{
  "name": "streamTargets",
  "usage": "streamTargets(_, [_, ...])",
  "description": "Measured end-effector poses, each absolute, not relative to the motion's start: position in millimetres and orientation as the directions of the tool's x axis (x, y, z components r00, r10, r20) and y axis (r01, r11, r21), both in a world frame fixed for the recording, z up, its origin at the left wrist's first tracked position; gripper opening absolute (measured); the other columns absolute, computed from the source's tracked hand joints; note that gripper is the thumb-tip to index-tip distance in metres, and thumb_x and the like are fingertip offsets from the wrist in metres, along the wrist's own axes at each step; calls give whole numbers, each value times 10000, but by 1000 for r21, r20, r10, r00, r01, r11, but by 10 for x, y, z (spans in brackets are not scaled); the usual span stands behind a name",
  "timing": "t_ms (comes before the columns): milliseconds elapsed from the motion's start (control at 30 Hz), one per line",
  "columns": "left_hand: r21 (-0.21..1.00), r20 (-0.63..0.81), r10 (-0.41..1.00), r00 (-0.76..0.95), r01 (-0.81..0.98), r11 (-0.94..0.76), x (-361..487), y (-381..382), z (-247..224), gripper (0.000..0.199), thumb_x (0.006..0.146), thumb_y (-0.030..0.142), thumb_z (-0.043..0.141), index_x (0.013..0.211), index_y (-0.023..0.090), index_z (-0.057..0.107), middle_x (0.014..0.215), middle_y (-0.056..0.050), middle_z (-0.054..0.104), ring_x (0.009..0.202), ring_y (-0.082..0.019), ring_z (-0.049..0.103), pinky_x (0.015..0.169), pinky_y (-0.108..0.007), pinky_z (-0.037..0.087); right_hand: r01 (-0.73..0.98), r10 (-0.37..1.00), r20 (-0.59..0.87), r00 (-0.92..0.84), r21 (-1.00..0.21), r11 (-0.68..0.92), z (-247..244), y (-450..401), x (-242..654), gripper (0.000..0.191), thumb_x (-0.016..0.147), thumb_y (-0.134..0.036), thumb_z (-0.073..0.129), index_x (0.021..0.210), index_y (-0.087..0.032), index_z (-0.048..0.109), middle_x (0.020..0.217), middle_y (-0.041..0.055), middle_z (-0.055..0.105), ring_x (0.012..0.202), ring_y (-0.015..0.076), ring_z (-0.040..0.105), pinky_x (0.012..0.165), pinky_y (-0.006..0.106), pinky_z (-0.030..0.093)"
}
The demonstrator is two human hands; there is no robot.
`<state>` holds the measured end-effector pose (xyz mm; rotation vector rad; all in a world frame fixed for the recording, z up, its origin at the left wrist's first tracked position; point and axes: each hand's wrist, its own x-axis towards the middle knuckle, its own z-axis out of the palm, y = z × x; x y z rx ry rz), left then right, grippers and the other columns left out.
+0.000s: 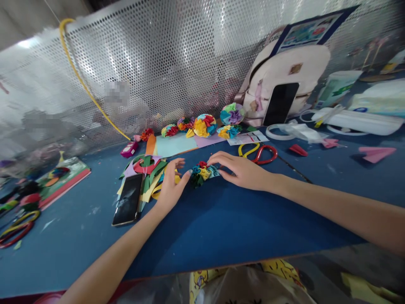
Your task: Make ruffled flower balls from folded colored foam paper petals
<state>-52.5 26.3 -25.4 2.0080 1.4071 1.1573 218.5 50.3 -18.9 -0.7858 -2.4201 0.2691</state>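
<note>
A small crumpled flower of coloured paper (202,174), in teal, yellow, red and dark green, lies on the blue table top (240,223) between my hands. My left hand (172,185) is at its left side, with the thumb tip touching it. My right hand (238,171) comes in from the right, its fingertips pressed over the flower's right edge. Cut strips of coloured paper (146,179) and a black smartphone (128,199) lie just left of my left hand. Scissors with yellow and red handles (257,154) lie beyond my right hand.
Several finished paper flowers (204,125) stand along the back by sheets of pastel paper (175,145). A perforated metal panel (142,71) rises behind them. A pale backpack (284,80) stands at the back right. Pink paper pieces (376,154) lie far right; a book (63,181) lies far left.
</note>
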Motion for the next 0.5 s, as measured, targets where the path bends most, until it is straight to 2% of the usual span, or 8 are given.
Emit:
streamTargets(100, [781, 328, 927, 182, 500, -374, -475, 316, -333, 548, 970, 386, 630, 1447, 214, 423, 1474, -172, 575, 1383, -290, 563, 1082, -460, 509, 467, 586, 468, -662, -354, 810, -193, 494, 2167, 337, 999, -222, 417, 1316, -259, 524, 1350, 103, 627, 739, 174, 672, 664, 323, 527])
streamTargets(200, [794, 279, 925, 257, 480, -373, -421, 353, -371, 614, 973, 358, 641, 1504, 208, 371, 1464, -169, 609, 1400, -288, 569, 1190, -509, 432, 461, 579, 478, -661, -350, 816, -189, 481, 2155, 340, 994, -210, 419, 1314, -256, 526, 1345, 108, 630, 733, 171, 673, 669, 323, 537])
streamTargets(367, [798, 201, 938, 282, 507, -324, -353, 323, -344, 525, 984, 361, 628, 1469, 220, 483, 1403, -133, 672, 1376, -317, 606, 1130, -491, 510, 477, 597, 464, -654, -360, 802, -175, 477, 2165, 357, 1000, -221, 427, 1333, -252, 554, 1370, 116, 636, 719, 180, 689, 690, 353, 579])
streamTargets(433, [785, 240, 931, 274, 510, -352, -344, 299, -330, 484, 1006, 383, 590, 1453, 212, 515, 1458, -132, 640, 1400, -306, 587, 1161, -480, 488, 458, 582, 482, -655, -359, 813, -176, 478, 2172, 400, 1031, -255, 424, 1413, -277, 538, 1440, 108, 616, 974, 239, 735, 857, 409, 604])
streamTargets(467, [770, 276, 922, 271, 512, -381, -347, 286, -322, 478, 1028, 400, 549, 1463, 203, 513, 1500, -135, 610, 1432, -294, 557, 1199, -481, 451, 444, 565, 504, -653, -349, 825, -181, 478, 2172, 441, 1050, -291, 429, 1487, -293, 493, 1504, 104, 580, 1180, 274, 690, 984, 452, 575])
streamTargets(500, [746, 317, 907, 277, 517, -419, -355, 273, -311, 484, 1051, 417, 499, 1481, 193, 503, 1546, -139, 570, 1473, -283, 511, 1238, -483, 402, 433, 545, 527, -652, -332, 838, -189, 478, 2171, 503, 1066, -339, 440, 1567, -304, 412, 1578, 100, 518, 1372, 295, 576, 1103, 495, 507])
